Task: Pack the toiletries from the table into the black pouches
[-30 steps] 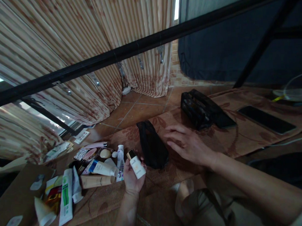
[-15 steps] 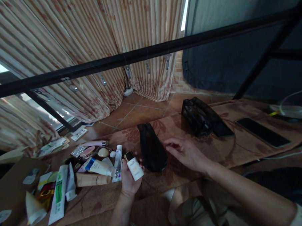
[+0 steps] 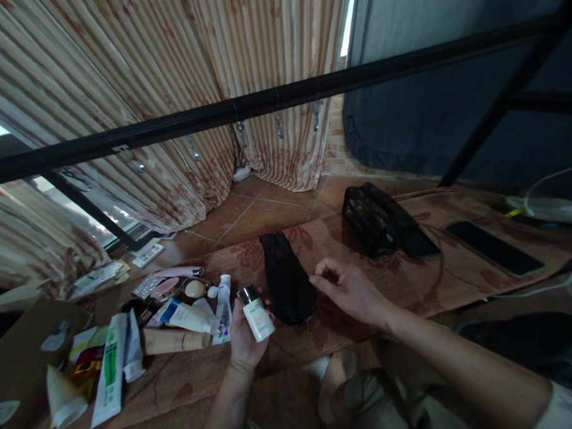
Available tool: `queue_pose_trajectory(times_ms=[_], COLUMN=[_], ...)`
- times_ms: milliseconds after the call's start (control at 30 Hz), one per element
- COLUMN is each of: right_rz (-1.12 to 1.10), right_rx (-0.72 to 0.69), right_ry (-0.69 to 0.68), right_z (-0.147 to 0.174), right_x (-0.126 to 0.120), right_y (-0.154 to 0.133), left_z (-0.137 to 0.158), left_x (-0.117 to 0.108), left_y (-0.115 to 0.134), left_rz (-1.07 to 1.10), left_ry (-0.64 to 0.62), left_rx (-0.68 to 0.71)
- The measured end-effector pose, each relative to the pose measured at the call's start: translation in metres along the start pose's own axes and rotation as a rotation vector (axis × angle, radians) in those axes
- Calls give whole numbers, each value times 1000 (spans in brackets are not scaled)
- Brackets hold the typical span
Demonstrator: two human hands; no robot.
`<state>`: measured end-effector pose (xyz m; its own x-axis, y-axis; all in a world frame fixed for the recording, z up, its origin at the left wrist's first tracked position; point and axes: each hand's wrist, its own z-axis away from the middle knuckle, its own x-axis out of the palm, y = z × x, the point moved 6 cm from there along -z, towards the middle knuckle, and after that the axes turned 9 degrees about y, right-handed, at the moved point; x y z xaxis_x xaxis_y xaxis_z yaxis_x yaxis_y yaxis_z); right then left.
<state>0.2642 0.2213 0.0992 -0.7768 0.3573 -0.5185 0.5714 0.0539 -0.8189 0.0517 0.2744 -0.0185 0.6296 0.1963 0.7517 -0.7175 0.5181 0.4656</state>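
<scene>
My left hand [image 3: 248, 350] is closed around a small white bottle [image 3: 259, 320] with a dark shiny cap, held tilted with its printed front facing up. Just right of the bottle, a black pouch [image 3: 289, 284] lies lengthwise on the patterned brown cloth. My right hand [image 3: 349, 292] is at the pouch's right edge, its fingers curled and the thumb tip near the index finger. Whether those fingertips grip the edge or anything small, I cannot tell. Left of my left hand lie a tube with purple print [image 3: 223, 306], a white tube with a blue band [image 3: 186, 315] and a beige tube [image 3: 175, 339].
A filled black case [image 3: 369, 220] and a dark phone [image 3: 493, 248] lie to the right. At the left are a green-and-white tube [image 3: 110, 371], several other cosmetics and a cardboard box [image 3: 24, 352]. A black metal rail [image 3: 272, 104] crosses before the curtains [image 3: 161, 68].
My right hand's fingers have curled in more, and its thumb has come closer to the pouch's edge. The bottle in my left hand has turned slightly. The pouch stays put.
</scene>
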Motion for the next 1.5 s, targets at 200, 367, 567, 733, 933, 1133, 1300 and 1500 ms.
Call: queue_pose_trajectory(times_ms=[200, 367, 567, 733, 933, 1133, 1300, 1500], right_rz=[-9, -2, -20, -61, -47, -32, -18, -1], right_rx=[-16, -12, -14, -16, -69, -75, -62, -65], right_ry=[-6, -14, -13, -33, -65, -77, -75, -86], right_z=[1, 1, 1, 2, 5, 5, 4, 4], right_x=[2, 3, 2, 6, 10, 10, 9, 9], right_y=[-2, -2, -3, 0, -1, -3, -2, -2], left_z=[1, -2, -3, -2, -3, -4, -6, -5], left_x=[-1, -9, -10, -9, -6, -4, -3, -1], left_y=[-2, -4, -4, -4, -5, -5, -7, -7], left_rz=[-17, -58, -77, -77, -73, -77, -91, -74], left_ry=[-29, -4, 1, 7, 19, 19, 0, 23], left_rx=[8, 6, 1, -6, -30, -55, -63, -61])
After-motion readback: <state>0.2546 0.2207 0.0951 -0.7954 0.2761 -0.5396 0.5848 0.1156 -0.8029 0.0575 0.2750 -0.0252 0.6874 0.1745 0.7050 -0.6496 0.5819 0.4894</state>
